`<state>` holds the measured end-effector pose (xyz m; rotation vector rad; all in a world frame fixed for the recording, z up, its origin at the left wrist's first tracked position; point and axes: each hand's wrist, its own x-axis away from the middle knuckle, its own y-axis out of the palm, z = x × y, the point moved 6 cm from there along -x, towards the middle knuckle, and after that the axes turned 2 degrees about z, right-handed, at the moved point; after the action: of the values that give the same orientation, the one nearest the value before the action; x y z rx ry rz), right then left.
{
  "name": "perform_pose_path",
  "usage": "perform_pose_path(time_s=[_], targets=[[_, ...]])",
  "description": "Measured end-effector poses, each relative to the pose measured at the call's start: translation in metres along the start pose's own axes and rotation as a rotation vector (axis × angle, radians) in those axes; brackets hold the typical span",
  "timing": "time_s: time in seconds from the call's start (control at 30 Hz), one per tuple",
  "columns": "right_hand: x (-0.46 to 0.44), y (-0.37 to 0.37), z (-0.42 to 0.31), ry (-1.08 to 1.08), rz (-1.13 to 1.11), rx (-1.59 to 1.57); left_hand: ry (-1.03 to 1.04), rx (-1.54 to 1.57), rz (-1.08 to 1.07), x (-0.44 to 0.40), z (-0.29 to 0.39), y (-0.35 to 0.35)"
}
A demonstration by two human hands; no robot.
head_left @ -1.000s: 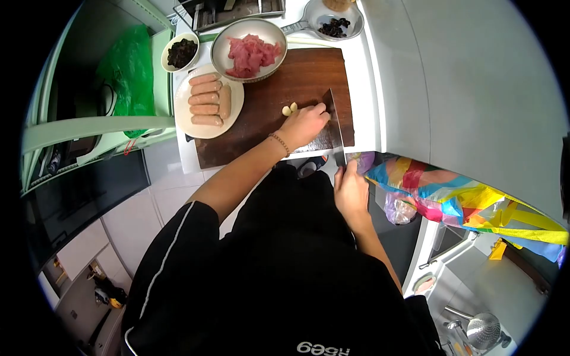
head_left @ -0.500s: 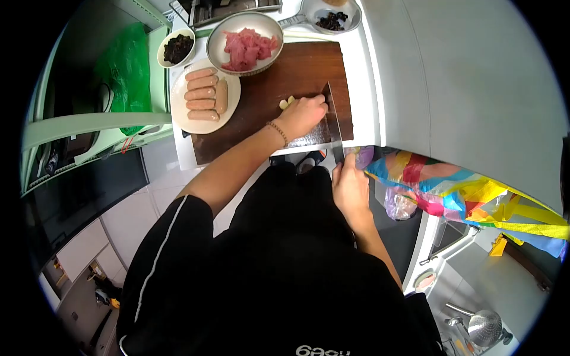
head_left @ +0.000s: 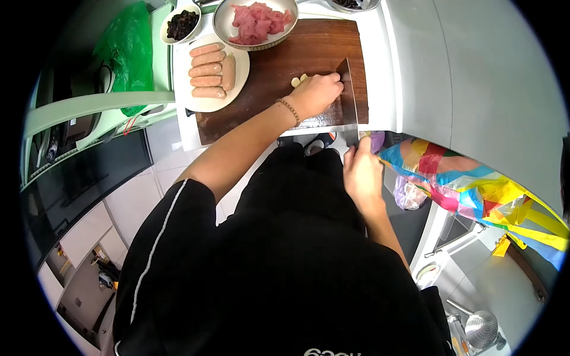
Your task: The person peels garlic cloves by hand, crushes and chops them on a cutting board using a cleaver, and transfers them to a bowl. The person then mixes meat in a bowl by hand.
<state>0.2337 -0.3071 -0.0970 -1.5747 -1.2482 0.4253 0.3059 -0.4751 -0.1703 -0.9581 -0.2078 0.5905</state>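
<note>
My right hand (head_left: 364,172) is closed around the handle of a kitchen knife (head_left: 351,98), just past the near edge of the wooden cutting board (head_left: 270,74). The blade stands on edge over the board, its tip pointing away from me. Beside the blade's left face, my left hand (head_left: 319,95) presses down with curled fingers; whatever they grip is hidden beneath them. Pale pieces that look like garlic cloves (head_left: 295,82) lie against the far side of that hand.
Left of the board, a white plate (head_left: 240,77) holds several sausages (head_left: 208,70). Behind stand a metal bowl (head_left: 222,26) of sliced raw meat (head_left: 258,24) and a small bowl of dark pieces (head_left: 183,25). A colourful striped bag (head_left: 457,178) hangs at right.
The view has shifted, so the board and bowls sit higher and further right in the picture. Both hands keep their holds, the left still beside the blade.
</note>
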Motion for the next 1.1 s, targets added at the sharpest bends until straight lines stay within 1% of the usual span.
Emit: perform_pose_path(time_s=[0.1,0.2,0.23,0.3,0.33,0.37,0.47,0.57,0.7,0.73,0.77,0.8,0.83,0.87,0.97,1.07,1.1], targets=[[0.005,0.029,0.022,-0.003,0.017,0.023,-0.005,-0.032,-0.010,-0.002,0.001,-0.008],[0.001,-0.002,-0.003,0.004,-0.027,0.038,-0.023,-0.013,-0.039,0.004,0.001,-0.002],[0.000,-0.006,-0.008,-0.011,-0.014,-0.015,-0.034,-0.009,-0.042,0.003,-0.001,-0.001],[0.002,0.021,0.016,-0.025,0.010,0.006,-0.044,0.011,-0.027,0.001,-0.003,-0.001],[0.001,0.025,0.016,-0.037,0.020,0.016,-0.037,0.006,-0.021,0.000,-0.001,-0.003],[0.002,0.026,0.020,0.005,-0.011,0.021,-0.031,0.000,-0.015,0.000,0.001,-0.006],[-0.001,-0.008,-0.009,0.014,-0.027,-0.002,-0.037,0.029,-0.013,0.004,-0.002,-0.002],[0.001,0.023,0.014,-0.016,0.024,0.014,-0.042,0.017,-0.018,0.001,-0.002,-0.006],[-0.002,-0.006,-0.010,-0.036,-0.006,0.015,-0.027,0.053,0.023,0.004,-0.004,-0.004],[0.000,-0.001,-0.007,-0.041,0.014,0.003,-0.018,0.073,0.046,0.003,-0.003,-0.005],[-0.001,0.009,0.001,-0.052,0.039,-0.007,-0.073,0.055,0.021,0.004,-0.004,-0.004],[-0.001,0.020,0.008,-0.068,0.062,-0.020,-0.066,0.058,0.030,0.004,-0.003,-0.003],[0.000,0.027,0.011,-0.066,0.029,-0.015,-0.061,0.059,0.038,0.005,-0.004,-0.002],[-0.002,0.029,0.016,-0.057,0.018,-0.001,-0.057,0.060,0.046,0.006,-0.006,-0.002],[-0.003,0.000,-0.005,-0.020,-0.011,0.005,-0.031,0.087,0.061,0.007,-0.007,0.000],[-0.001,0.017,0.005,-0.040,0.029,-0.030,-0.062,0.084,0.017,0.006,-0.009,0.003],[-0.001,0.020,0.004,-0.032,0.027,-0.003,-0.051,0.071,0.034,0.006,-0.008,0.001]])
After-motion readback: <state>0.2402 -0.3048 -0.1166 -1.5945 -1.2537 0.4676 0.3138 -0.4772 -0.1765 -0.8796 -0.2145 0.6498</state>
